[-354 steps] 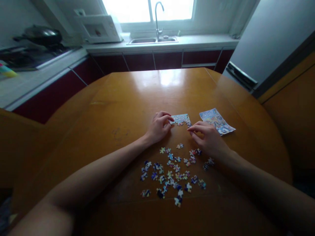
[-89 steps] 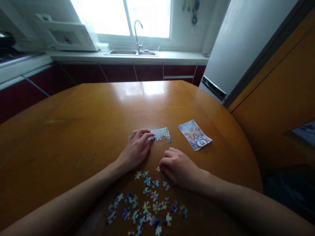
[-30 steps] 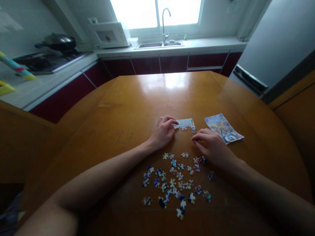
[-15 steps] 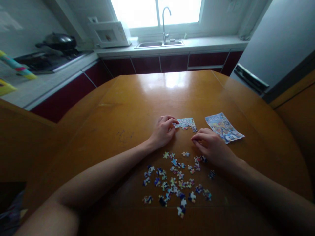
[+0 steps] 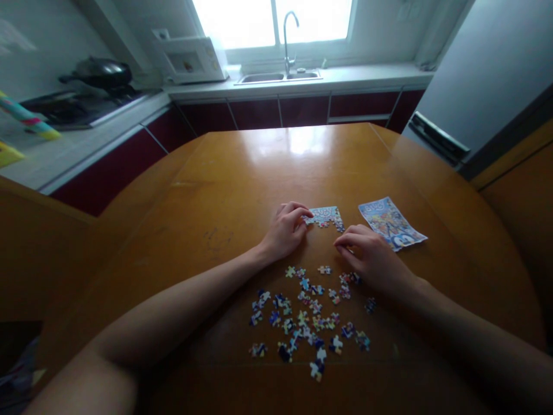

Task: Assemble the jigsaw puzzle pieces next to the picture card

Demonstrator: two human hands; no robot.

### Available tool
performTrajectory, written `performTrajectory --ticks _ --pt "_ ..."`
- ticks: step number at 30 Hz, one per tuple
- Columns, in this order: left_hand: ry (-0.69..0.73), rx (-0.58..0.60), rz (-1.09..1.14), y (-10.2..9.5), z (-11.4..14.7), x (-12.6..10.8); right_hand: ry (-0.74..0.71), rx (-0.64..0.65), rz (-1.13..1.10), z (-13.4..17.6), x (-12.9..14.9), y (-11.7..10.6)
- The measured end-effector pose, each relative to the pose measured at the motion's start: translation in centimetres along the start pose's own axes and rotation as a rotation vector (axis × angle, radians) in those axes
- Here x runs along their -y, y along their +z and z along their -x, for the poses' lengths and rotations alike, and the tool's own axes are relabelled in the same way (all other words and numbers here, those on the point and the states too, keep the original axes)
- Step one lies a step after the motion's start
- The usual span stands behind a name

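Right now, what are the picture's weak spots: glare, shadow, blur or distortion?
In the head view, the window is blown out white and its glare lies on the table's far part; in the head view, the near part falls dark, the loose puzzle pieces look too soft to make out fine print, and the refrigerator leans, probably lens distortion.

head view | forward, downward | above table (image 5: 242, 184) | hands (image 5: 284, 233) near, window (image 5: 235, 24) far
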State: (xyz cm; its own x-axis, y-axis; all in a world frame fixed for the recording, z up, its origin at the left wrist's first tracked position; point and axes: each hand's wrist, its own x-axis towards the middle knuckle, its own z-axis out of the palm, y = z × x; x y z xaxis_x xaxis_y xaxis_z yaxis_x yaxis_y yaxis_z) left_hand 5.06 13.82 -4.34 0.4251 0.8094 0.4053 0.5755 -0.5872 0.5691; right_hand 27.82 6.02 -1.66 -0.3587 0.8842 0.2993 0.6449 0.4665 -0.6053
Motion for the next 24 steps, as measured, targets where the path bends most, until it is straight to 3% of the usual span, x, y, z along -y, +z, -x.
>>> performTrajectory --ticks 24 --pt "-0.001 -0.003 -0.003 0.06 0.10 0.01 -0.002 0.026 -0.020 0.17 0.34 0.07"
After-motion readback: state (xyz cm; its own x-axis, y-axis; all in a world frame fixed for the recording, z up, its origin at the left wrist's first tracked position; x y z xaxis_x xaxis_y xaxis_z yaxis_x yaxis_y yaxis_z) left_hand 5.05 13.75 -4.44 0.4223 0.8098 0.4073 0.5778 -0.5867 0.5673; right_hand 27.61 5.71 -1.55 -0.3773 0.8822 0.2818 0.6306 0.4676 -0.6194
